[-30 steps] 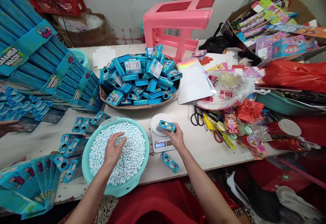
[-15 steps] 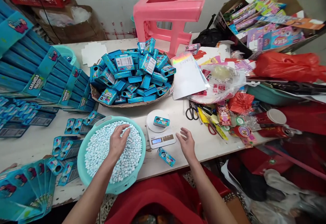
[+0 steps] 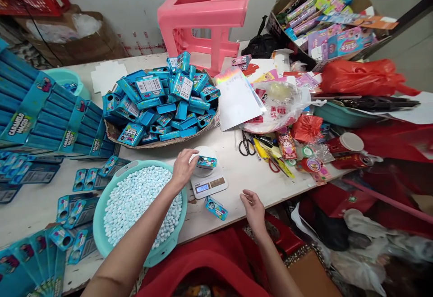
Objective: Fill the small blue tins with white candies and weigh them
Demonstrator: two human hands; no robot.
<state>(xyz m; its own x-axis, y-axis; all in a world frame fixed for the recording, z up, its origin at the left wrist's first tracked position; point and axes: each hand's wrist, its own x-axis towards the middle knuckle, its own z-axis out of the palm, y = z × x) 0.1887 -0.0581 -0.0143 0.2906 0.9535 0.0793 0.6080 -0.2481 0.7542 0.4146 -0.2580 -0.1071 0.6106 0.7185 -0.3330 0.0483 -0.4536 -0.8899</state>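
My left hand (image 3: 183, 169) reaches over the kitchen scale (image 3: 209, 187), its thumb and fingers drawn together at the left end of a small blue candy box (image 3: 206, 162). What lies between those fingertips is too small to make out. The box rests on the scale's round white plate, its round hole facing left. Right of the scale, my right hand (image 3: 254, 211) hovers over the table edge with fingers loosely apart, holding nothing. A second blue candy box (image 3: 216, 208) lies just below the scale. At left stands a turquoise basin (image 3: 98, 225) full of pale blue candies (image 3: 135, 202).
Behind the scale, a cardboard tray (image 3: 158, 143) is heaped with blue boxes. More boxes (image 3: 78, 213) lie left of the basin. Scissors (image 3: 246, 146) and pens are on the right, near a plastic bag (image 3: 279, 107). A pink stool (image 3: 206, 13) lies at the back.
My left hand has moved from above the candies rightward to the box on the scale. My right hand has dropped slightly nearer the table edge. The whole view has shifted a little.
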